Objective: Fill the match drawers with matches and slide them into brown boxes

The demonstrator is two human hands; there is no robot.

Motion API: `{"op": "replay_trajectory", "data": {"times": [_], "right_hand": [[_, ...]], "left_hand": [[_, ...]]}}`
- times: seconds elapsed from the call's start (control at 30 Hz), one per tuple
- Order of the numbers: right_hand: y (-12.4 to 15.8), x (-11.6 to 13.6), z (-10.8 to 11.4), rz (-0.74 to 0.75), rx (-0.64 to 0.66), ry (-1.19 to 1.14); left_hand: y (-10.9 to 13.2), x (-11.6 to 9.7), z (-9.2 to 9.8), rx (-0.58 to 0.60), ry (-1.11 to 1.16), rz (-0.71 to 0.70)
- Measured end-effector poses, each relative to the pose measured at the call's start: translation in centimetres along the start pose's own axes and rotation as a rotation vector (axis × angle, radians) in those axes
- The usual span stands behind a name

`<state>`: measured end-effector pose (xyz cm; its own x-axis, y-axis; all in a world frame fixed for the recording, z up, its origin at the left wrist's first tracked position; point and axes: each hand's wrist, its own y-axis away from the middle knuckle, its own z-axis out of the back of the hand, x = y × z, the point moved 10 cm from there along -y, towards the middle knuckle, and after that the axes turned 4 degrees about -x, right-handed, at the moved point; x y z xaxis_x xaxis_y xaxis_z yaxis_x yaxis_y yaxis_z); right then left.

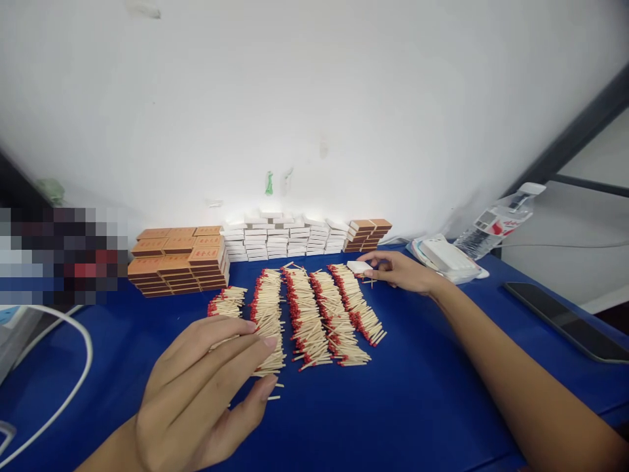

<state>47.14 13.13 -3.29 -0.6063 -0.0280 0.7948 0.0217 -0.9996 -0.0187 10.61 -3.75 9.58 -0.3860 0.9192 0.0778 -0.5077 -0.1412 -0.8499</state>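
Note:
Rows of red-tipped matches [308, 321] lie side by side on the blue tabletop [417, 393]. My left hand [211, 387] hovers over the left rows, its fingers stretched out and the thumb apart, with nothing in it. It hides part of the leftmost row. At the far end of the rightmost row, my right hand [398, 270] grips a small white matchbox tray [360, 267] between thumb and fingers. A few loose matches [367, 280] stick out beneath that hand.
Against the wall stand stacked orange matchboxes [179, 261], white matchbox trays [285, 237] and a smaller orange stack [367, 235]. To the right are a tissue pack [445, 255], a plastic bottle [501, 221] and a phone [565, 321]. A white cable [88, 347] loops at left.

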Motion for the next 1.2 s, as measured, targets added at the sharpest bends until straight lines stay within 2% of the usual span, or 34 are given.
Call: {"op": "replay_trajectory", "data": {"times": [0.3, 0.5, 0.63, 0.8, 1.03, 1.2], "right_hand": [[0.6, 0.7, 0.5, 0.001, -0.004, -0.025], [0.3, 0.3, 0.6, -0.027, -0.064, 0.011], [-0.5, 0.6, 0.4, 0.046, -0.114, -0.052], [-1.2, 1.3, -0.8, 0.127, -0.071, -0.109], [-1.0, 2.0, -1.2, 0.171, -0.047, -0.143], [0.0, 3.0, 0.0, 0.146, -0.178, -0.133]], "left_hand": [[0.1, 0.0, -0.3, -0.011, 0.030, 0.000], [0.2, -0.1, -0.2, -0.013, 0.043, 0.005], [0.4, 0.0, -0.4, -0.021, 0.049, 0.010], [0.5, 0.1, -0.7, -0.030, 0.055, 0.018], [0.5, 0.3, -0.8, -0.039, 0.057, 0.030], [0.6, 0.7, -0.9, -0.024, 0.049, 0.056]]}}
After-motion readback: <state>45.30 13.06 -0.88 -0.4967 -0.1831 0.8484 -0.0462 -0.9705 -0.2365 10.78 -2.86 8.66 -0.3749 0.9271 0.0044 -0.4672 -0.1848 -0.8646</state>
